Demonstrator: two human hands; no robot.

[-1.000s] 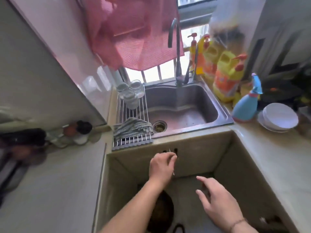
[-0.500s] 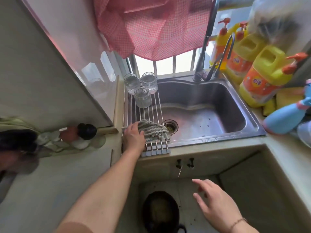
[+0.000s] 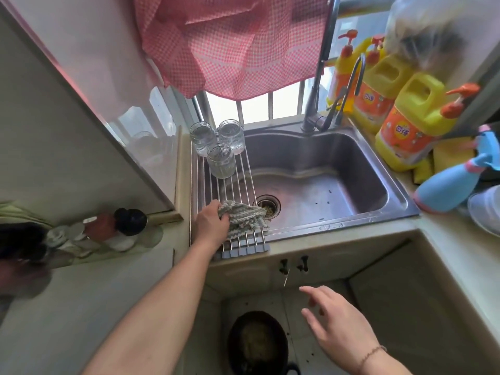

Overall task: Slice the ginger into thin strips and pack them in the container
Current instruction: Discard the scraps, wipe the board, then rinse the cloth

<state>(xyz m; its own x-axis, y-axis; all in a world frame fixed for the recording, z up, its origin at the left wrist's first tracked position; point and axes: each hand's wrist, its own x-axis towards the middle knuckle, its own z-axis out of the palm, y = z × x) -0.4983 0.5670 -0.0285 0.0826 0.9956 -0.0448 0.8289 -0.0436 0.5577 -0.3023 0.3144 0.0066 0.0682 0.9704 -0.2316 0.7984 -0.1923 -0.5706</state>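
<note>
Two hands are in view, and neither is on ginger or a container; I see none of either, nor a knife or board, so this looks like preparation ahead of any slicing. Furthest to the left of the left hand, blurred bottles and jars point(image 3: 119, 228) crowd the pale table point(image 3: 81, 307). The left hand point(image 3: 212, 226) has its fingers closed on a striped, nubbly dishcloth point(image 3: 244, 219) that lies crumpled on the roll-up rack point(image 3: 232, 212) of thin steel rods. Beyond that hand, at the rack's far end, three ribbed clear glass jars point(image 3: 219, 143) stand close together. Just right of the cloth is the drain of the dull stainless sink point(image 3: 319, 185), with the curved tap point(image 3: 324, 77) above it. The right hand point(image 3: 343, 326) hangs low in front of the cabinet doors point(image 3: 270, 272), palm down, fingers spread wide and holding nothing; a dark round pan point(image 3: 257, 345) sits on the floor to its left. Far right of both hands stand glossy yellow detergent jugs point(image 3: 414, 123) and a blue spray bottle point(image 3: 454, 182). Next, I judge, the cloth must be lifted clear of the rods, probably to wipe the table, and the ginger found.
</note>
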